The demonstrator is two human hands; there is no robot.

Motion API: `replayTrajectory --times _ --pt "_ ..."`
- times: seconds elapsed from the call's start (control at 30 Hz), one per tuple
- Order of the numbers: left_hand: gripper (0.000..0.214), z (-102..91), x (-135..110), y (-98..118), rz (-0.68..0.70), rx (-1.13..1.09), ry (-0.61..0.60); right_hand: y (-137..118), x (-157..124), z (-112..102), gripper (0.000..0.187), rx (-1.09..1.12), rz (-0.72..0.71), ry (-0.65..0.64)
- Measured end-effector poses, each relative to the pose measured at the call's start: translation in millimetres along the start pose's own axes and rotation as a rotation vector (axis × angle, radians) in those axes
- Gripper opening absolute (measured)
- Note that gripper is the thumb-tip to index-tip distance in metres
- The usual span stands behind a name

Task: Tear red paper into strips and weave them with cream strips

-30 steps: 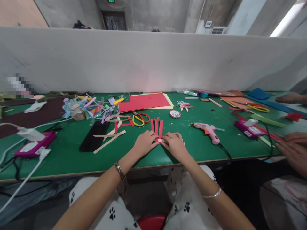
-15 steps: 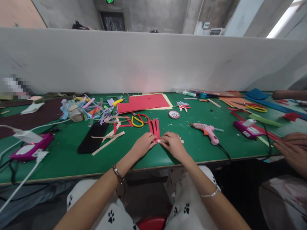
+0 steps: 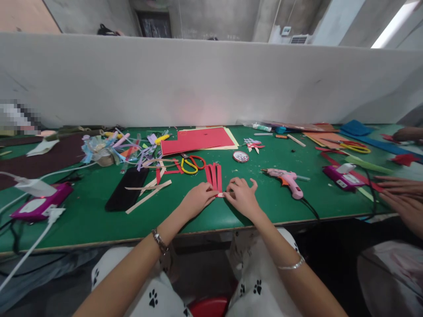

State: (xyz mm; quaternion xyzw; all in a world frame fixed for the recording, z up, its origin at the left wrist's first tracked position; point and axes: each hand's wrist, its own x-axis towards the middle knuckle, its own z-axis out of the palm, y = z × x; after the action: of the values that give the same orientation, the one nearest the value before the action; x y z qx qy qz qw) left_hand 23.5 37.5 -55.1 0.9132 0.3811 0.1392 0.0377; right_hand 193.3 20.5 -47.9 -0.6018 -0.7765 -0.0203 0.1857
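Several red paper strips (image 3: 213, 175) lie fanned on the green table, held together at their near end by a pale crosswise piece (image 3: 220, 195). My left hand (image 3: 199, 198) is closed in a pinch on the lower left of these strips. On the other side, the curled thumb and forefinger of my right hand (image 3: 243, 198) press the right end of the pale piece, its outer fingers lifted apart. My fingers partly hide that end. Beyond the strips lie scissors (image 3: 189, 164) with one red and one yellow handle. A round tin (image 3: 241, 156) of small pieces stands farther right.
At right lie a pink glue gun (image 3: 286, 179) and a purple power strip (image 3: 343, 177); a co-worker's hands (image 3: 401, 198) are beyond. Leftward are beige strips (image 3: 148, 197), a black phone (image 3: 126, 190) and another purple power strip (image 3: 42, 202). Red card sheets (image 3: 201, 141) lie behind.
My right hand has turned slightly and its outer fingers have lifted and spread. The fanned red strips have shifted slightly right. My left hand keeps its pinch.
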Motion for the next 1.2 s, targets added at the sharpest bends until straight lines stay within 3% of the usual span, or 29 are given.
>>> replayTrajectory --times 0.2,0.47,0.67,0.83,1.0,1.2 --pt "0.028 -1.6 0.6 0.7 0.028 0.091 -0.021 1.6 -5.2 2.6 0.016 -0.034 0.021 0.023" --pt "0.029 -3.3 0.6 9.2 -0.032 0.130 -0.079 -2.8 -10.1 9.5 0.015 -0.075 0.171 0.081" --pt "0.026 -9.5 3.7 21.7 -0.105 0.139 -0.128 12.4 2.6 9.3 0.011 -0.049 0.077 0.009" --pt "0.029 -10.6 -1.6 18.4 -0.070 0.066 -0.117 20.5 6.3 7.4 0.010 -0.031 -0.017 -0.027" --pt "0.037 -8.9 -21.8 10.4 -0.023 0.012 -0.078 21.0 2.2 5.2 0.017 -0.012 0.012 0.089" --pt "0.051 -7.3 -43.8 2.1 -0.025 -0.002 -0.101 21.4 -14.2 3.6 0.018 0.089 0.261 0.345"
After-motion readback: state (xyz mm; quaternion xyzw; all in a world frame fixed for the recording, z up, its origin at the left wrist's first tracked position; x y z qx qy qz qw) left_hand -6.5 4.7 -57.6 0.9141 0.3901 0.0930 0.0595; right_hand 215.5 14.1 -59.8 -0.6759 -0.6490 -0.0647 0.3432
